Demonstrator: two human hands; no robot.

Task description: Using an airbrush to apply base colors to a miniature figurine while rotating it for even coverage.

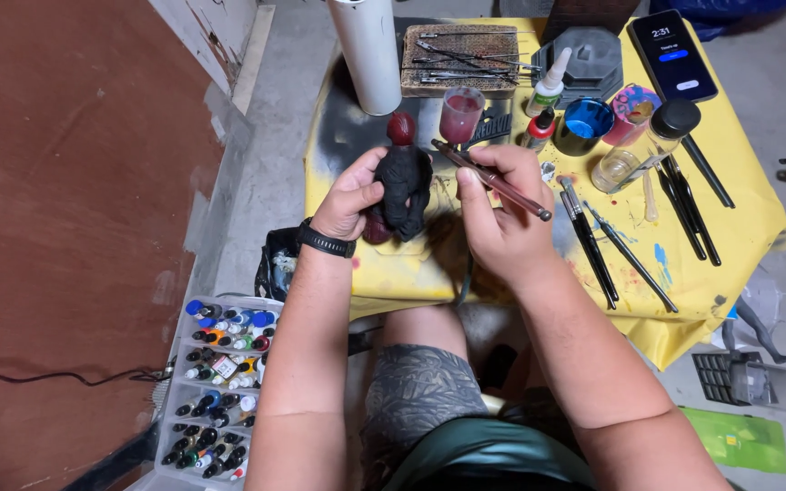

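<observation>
Head view, looking down at a low table draped in a paint-stained yellow cloth (739,227). Left hand (349,195) is wrapped around a small black-coated figurine with a dark red head (404,182), holding it upright just above the table's near edge. Right hand (493,214) pinches a slim brown-handled paintbrush (493,180), its tip touching or just beside the figurine's shoulder; contact cannot be told. Judged from its surface, the body carries a black base coat and the head and a lower patch are red; finer detail appears not yet applied. Near the hands stand a cup of reddish rinse water (459,114), a blue paint pot (586,123), spare black brushes (593,245) and, on the floor, a clear tray of paint bottles (220,391).
</observation>
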